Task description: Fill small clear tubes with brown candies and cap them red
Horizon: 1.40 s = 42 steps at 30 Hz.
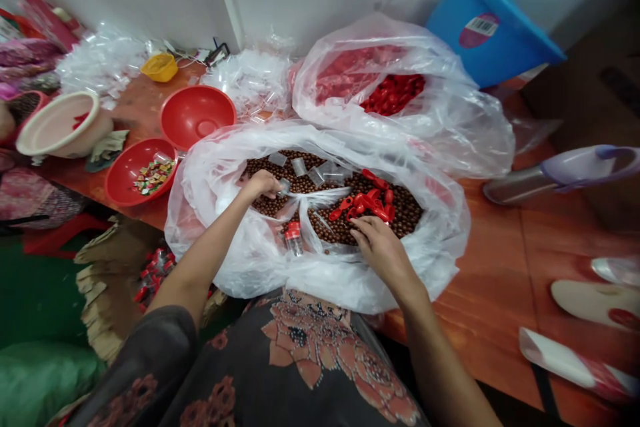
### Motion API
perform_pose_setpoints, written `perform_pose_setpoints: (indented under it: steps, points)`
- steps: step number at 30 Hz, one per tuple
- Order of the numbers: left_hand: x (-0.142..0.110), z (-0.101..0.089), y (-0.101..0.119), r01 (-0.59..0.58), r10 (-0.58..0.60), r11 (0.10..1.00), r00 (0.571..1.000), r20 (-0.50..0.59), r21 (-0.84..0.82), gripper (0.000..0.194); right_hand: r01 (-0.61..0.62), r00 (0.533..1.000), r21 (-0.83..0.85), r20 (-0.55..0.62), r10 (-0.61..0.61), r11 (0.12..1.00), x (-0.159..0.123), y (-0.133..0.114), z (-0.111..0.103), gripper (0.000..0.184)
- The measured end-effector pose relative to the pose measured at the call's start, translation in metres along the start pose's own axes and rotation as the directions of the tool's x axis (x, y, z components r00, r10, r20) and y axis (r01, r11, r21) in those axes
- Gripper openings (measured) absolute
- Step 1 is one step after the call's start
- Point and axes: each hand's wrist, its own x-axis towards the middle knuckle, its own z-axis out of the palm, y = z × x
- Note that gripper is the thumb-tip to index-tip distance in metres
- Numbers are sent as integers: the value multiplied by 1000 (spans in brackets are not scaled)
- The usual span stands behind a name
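**Bare hands at work in a white plastic bag (240, 273) of round brown beads (300, 180)**
The left hand (263, 185) curls by small clear plastic sleeves (300, 167), its grip unclear; the right hand (381, 250) lies open beside glossy red plastic pieces (370, 199). One clear red-capped bottle (293, 238) sits in the bag's fold, with a large bead heap remaining.

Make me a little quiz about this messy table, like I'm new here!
1. Which is closer to the red pieces: A, the left hand, or B, the right hand?
2. True or false: the nearer red bowl holds small colourful pieces.
3. Fill in the blank: the tub by the wall is ____.

Key: 1. B; 2. true; 3. blue.
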Motion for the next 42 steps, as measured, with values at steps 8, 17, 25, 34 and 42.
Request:
perform_pose_setpoints:
  steps: [8,17,25,34,42]
  points:
    - [23,34,13,-70,67,996,996,-60,-59,19,-5,1000,-45,15,6,999,-6,9,15,36]
    - [-8,47,21,-182,169,936,983,-68,-301,30,-22,997,-181,75,36,983,11,16,27,43]
    - [-67,45,28,-125,196,825,978,71,-551,41,3,991,-262,126,31,965,21,5,19,38]
    - [-123,70,17,-159,297,811,941,161,-563,44,-55,997,-267,46,69,962,20,2,23,13]
    - [-126,88,15,-183,328,830,924,197,-527,46,-189,972,91,-123,200,978,17,11,24,41]
